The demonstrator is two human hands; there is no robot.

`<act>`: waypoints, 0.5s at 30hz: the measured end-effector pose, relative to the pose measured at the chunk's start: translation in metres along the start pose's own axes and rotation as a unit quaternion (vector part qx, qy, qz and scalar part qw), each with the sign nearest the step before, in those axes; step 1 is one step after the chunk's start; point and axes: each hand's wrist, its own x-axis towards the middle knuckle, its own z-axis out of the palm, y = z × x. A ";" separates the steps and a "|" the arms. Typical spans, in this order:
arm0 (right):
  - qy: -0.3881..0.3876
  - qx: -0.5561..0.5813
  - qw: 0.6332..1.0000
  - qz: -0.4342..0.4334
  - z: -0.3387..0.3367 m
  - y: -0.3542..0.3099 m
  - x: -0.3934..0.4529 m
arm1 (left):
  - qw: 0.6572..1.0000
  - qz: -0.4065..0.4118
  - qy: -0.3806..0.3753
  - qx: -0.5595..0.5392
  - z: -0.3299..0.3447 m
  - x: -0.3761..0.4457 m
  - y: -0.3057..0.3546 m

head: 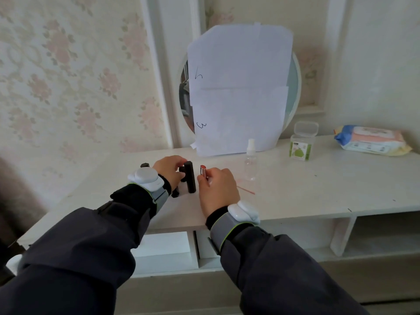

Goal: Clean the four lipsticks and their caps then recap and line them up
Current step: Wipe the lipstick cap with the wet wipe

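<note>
My right hand (217, 189) grips an uncapped lipstick (203, 171), its silver tube and red tip pointing up above my fingers. Just left of it a tall black capped lipstick (190, 179) stands upright on the white tabletop (295, 189). My left hand (171, 170) curls around a small black piece (182, 169), which looks like a cap, right beside that standing lipstick. Another black lipstick part (175, 192) stands below my left hand, and one more (144, 165) shows behind my left wrist, mostly hidden.
A clear spray bottle (250, 161) stands right of my hands, with thin pink swabs (246, 190) lying near it. A clear box with a green label (302, 143) and a wipes pack (371, 139) sit at the back right. A paper-covered round mirror (293, 87) leans against the wall.
</note>
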 end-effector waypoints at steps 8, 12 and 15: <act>-0.009 -0.004 1.000 -0.004 0.001 0.002 0.001 | 0.999 -0.004 0.021 0.032 0.000 -0.003 -0.002; -0.006 -0.005 1.000 -0.003 0.000 0.000 0.000 | 0.998 -0.016 0.038 -0.046 -0.001 -0.008 -0.006; -0.011 -0.003 1.000 0.002 -0.001 0.000 -0.001 | 1.000 0.001 0.021 0.005 -0.001 -0.007 -0.003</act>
